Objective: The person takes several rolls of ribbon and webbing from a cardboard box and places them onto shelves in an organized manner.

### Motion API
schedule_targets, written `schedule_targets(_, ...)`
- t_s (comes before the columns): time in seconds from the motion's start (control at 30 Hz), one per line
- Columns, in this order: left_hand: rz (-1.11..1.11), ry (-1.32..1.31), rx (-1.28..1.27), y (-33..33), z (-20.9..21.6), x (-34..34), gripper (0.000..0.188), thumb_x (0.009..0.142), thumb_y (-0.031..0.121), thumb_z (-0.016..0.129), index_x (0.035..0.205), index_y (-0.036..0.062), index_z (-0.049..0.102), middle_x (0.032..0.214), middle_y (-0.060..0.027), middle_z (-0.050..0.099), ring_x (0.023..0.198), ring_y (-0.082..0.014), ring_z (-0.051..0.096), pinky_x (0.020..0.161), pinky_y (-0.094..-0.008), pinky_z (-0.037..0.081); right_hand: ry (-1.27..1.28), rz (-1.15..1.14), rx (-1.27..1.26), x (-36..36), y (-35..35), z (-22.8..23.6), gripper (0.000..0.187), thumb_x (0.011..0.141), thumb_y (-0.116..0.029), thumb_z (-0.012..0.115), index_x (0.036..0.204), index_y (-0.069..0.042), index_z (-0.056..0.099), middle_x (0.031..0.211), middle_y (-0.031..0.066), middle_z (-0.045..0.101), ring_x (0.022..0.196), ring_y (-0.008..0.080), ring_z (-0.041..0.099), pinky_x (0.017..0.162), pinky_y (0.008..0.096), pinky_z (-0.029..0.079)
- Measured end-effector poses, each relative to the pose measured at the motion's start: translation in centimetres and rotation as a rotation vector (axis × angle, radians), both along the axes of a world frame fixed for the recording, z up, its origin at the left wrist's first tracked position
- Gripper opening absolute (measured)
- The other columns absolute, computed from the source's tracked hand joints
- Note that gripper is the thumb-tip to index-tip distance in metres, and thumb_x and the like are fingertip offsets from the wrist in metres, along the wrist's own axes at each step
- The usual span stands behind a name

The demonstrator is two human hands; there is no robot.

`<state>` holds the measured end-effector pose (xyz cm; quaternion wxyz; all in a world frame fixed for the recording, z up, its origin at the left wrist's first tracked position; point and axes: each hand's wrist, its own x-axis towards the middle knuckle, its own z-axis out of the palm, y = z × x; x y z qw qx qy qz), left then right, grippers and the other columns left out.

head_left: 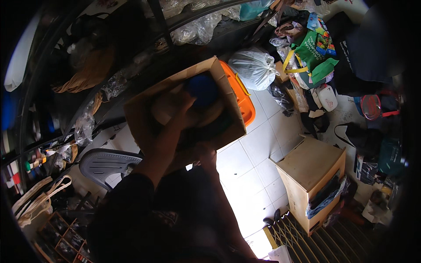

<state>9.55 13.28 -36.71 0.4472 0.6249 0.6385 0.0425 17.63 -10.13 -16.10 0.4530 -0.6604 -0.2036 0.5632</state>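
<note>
— Cardboard box (231,95): location?
— Centre, left of orange tray (246,107). Right hand (206,155) curled on near edge; best firm.
— Left hand (183,110)?
— Inside, near blue item (203,90); grip untellable. Advisable: reach gently.

The box (229,94) sits before the person, the left hand (186,105) inside it, over its contents, the right hand (205,155) at its near edge. A tray (247,109) shows from behind its right side; farther right, a tied sack (252,68) lies before a shopping bag (313,55). Shelving (160,22) spans the left and far sides, a chair (105,162) stands left, and a cabinet (309,162) stands right on the floor (252,162).
</note>
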Motion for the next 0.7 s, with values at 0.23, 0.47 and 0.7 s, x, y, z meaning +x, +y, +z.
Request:
schedule_targets(0.23, 0.11, -0.074, 0.032, 2.6, -8.2, -1.7, 0.081, 0.07, 0.025, 0.079, 0.135, -0.0026, 0.04, 0.136, -0.0215, 0.046, 0.126, -0.0336, 0.045, 0.106, -0.0418, 0.036, -0.125, 0.176, -0.064, 0.4, 1.5, 1.9, 0.021, 0.086, -0.006, 0.062, 0.106, 0.001, 0.064, 0.075, 0.013, 0.067, 0.042, 0.0177, 0.061, 0.036, 0.0277, 0.047)
schedule_targets(0.47, 0.343, -0.455, -0.011, 2.5, -6.4, 0.7, 0.082, 0.065, 0.03, 0.08, 0.132, -0.0037, 0.046, 0.13, -0.023, 0.053, 0.121, -0.0358, 0.052, 0.102, -0.0423, 0.041, 0.033, 0.253, -0.269, 1.8, 2.0, 1.1, 0.028, 0.09, -0.014, 0.06, 0.114, 0.001, 0.06, 0.089, 0.0123, 0.068, 0.048, 0.0193, 0.064, 0.036, 0.0242, 0.043)
schedule_targets(0.7, -0.001, -0.051, 0.124, 3.7, 0.5, 1.4, 0.101, 0.065, 0.031, 0.082, 0.143, -0.001, 0.028, 0.143, -0.0254, 0.036, 0.135, -0.0384, 0.034, 0.112, -0.0453, 0.029, 0.477, 0.277, -0.499, 5.9, 5.7, -0.4, 0.046, 0.094, -0.034, 0.054, 0.129, -0.004, 0.05, 0.108, 0.0099, 0.066, 0.069, 0.0147, 0.062, 0.046, 0.0231, 0.041)
